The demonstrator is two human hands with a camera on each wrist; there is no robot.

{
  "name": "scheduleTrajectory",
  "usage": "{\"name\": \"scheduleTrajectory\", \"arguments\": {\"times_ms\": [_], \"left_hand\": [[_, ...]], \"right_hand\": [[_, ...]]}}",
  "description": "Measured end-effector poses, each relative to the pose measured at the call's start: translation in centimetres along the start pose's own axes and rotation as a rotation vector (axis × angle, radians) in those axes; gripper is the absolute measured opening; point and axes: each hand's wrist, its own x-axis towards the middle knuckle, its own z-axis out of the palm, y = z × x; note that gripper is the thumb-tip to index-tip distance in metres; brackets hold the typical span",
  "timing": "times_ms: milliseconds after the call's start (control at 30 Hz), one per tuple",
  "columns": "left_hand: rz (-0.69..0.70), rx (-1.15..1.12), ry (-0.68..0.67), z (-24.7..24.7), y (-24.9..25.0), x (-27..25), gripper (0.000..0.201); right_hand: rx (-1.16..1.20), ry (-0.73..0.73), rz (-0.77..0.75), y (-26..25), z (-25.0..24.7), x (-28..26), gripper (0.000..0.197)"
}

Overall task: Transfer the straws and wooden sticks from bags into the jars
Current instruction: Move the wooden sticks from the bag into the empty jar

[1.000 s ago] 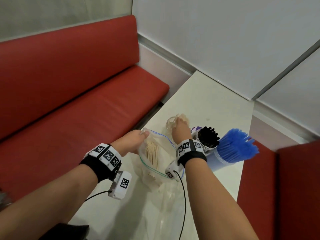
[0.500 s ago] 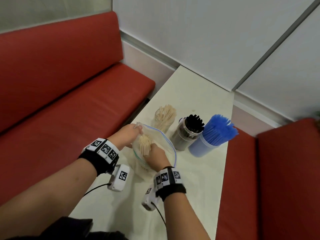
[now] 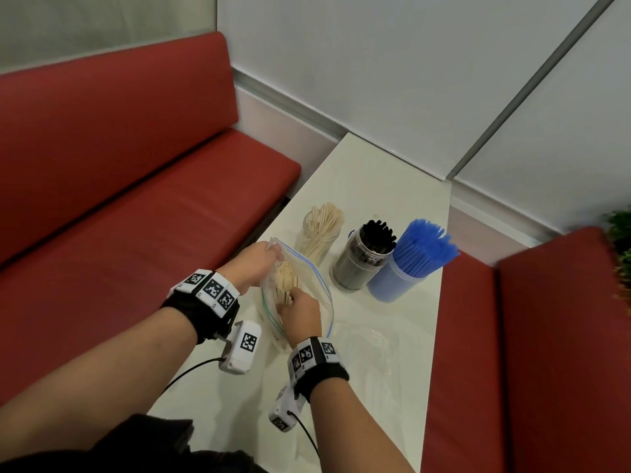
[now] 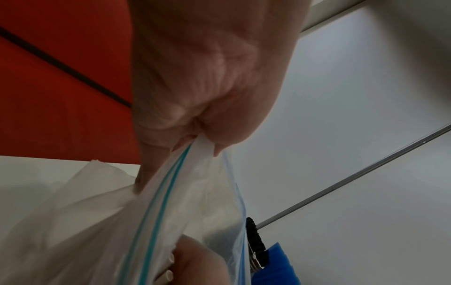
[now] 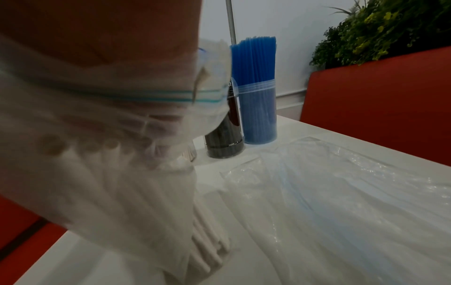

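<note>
The left hand (image 3: 254,264) pinches the upper rim of the zip bag (image 3: 312,285) between thumb and curled fingers, holding the mouth open and upright above the surface (image 3: 375,186). The wrist view shows the bag's green seal strip running down from this pinch. The right hand (image 3: 300,315) is inside the bag mouth, fingers curled round a bundle of wooden sticks (image 3: 286,279) that stand upright in the bag.

Three jars stand in a row just beyond the bag. The clear jar (image 3: 319,238) on the left holds wooden sticks. The middle jar (image 3: 362,264) holds black straws. The jar on the right (image 3: 403,278) holds blue straws (image 3: 425,245) and touches the middle jar. An empty clear bag (image 5: 341,183) lies flat on the surface to the right of the hands. Red bench seats (image 3: 136,216) flank the surface on both sides.
</note>
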Motion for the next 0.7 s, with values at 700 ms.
{"name": "scheduleTrajectory", "arguments": {"times_ms": [700], "left_hand": [[-0.036,-0.084,-0.029,0.3,0.1,0.5,0.040]], "right_hand": [[0.114,-0.152,0.005,1.8,-1.1,-1.7,0.020]]}}
